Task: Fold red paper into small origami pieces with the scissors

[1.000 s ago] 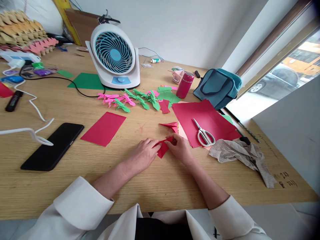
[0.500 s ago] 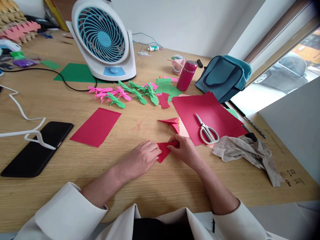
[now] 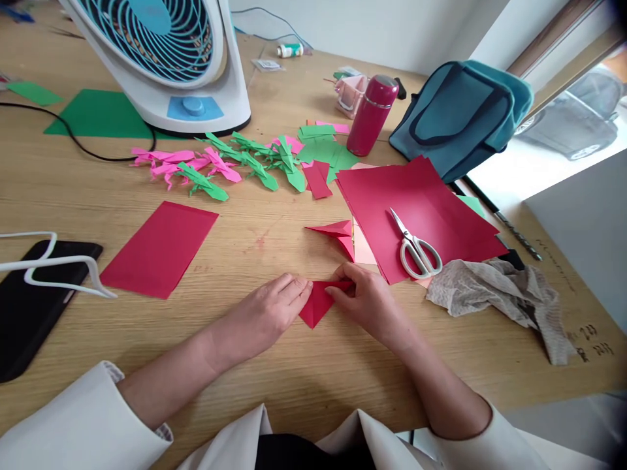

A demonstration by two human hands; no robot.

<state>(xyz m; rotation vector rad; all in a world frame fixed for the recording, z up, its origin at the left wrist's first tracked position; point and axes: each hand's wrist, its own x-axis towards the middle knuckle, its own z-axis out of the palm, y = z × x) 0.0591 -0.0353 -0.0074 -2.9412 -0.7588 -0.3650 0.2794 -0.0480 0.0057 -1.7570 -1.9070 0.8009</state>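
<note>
A small red paper (image 3: 316, 305), folded to a downward-pointing triangle, lies on the wooden table between my hands. My left hand (image 3: 279, 303) rests on its left corner with the fingers together. My right hand (image 3: 365, 297) pinches its right upper corner between thumb and fingers. Just beyond is a folded red paper piece (image 3: 337, 232) with pointed ends. White-handled scissors (image 3: 418, 251) rest on large red sheets (image 3: 375, 192) at the right. A red rectangular sheet (image 3: 161, 251) lies to the left.
Pink folded figures (image 3: 171, 160) and green ones (image 3: 289, 166) sit below a fan (image 3: 196, 108). Behind stand a red bottle (image 3: 372, 117) and a teal bag (image 3: 460, 117). A crumpled cloth (image 3: 490, 290) is at right, a black phone (image 3: 29, 307) at left.
The view has moved closer to the table. My left hand has drawn back slightly from the red paper, so more of the triangle shows. My right hand keeps its pinch.
</note>
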